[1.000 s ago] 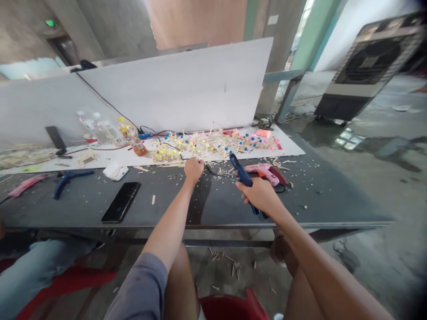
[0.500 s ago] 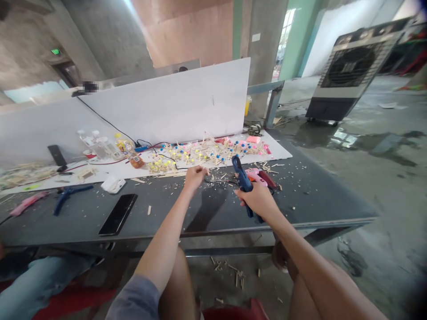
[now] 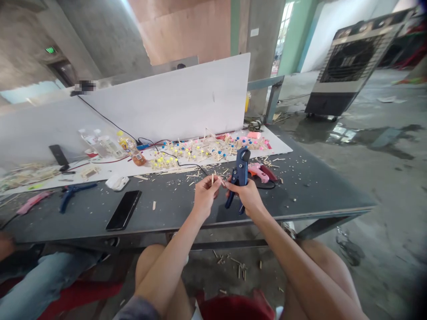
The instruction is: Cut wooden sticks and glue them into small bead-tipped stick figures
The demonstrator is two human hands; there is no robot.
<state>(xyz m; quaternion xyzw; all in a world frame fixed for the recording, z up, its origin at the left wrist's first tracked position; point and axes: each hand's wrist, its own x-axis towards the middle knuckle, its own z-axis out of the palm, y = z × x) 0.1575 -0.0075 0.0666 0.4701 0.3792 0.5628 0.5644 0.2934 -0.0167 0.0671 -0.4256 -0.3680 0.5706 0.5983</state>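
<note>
Left grip (image 3: pixel 204 194): closed, my fingertips pinching a short, pale wooden stick (image 3: pixel 212 179) that stands upright near the middle of the frame
Right grip (image 3: pixel 249 195): wrapped around a dark-blue, long-handled hand cutter (image 3: pixel 241 171), just right of centre; its head points up and its handles are spread at the bottom
Between my grips: a small pale piece (image 3: pixel 221 181) slants from the left fingertips toward my right thumb; whether that thumb touches it I cannot tell
Bench (image 3: pixel 320 191): flat and dark grey, its front edge crossing the frame below my grips, its right edge slanting down to the lower right
Beyond my fingers: a white flat sheet (image 3: pixel 282 146) bearing a crowded heap of small sticks with yellow, blue and pink balls (image 3: pixel 200 152); a tall white upright panel (image 3: pixel 167 109) closes off the back
Right side: a pink glue gun (image 3: pixel 260 172) lies just beside the cutter; past it, a wide stretch with only scattered scraps leaves room
Left side: a black rectangular smartphone (image 3: pixel 123 210) lies near the front edge, well apart from my left grip, with a white rounded case (image 3: pixel 117 182) behind it
</note>
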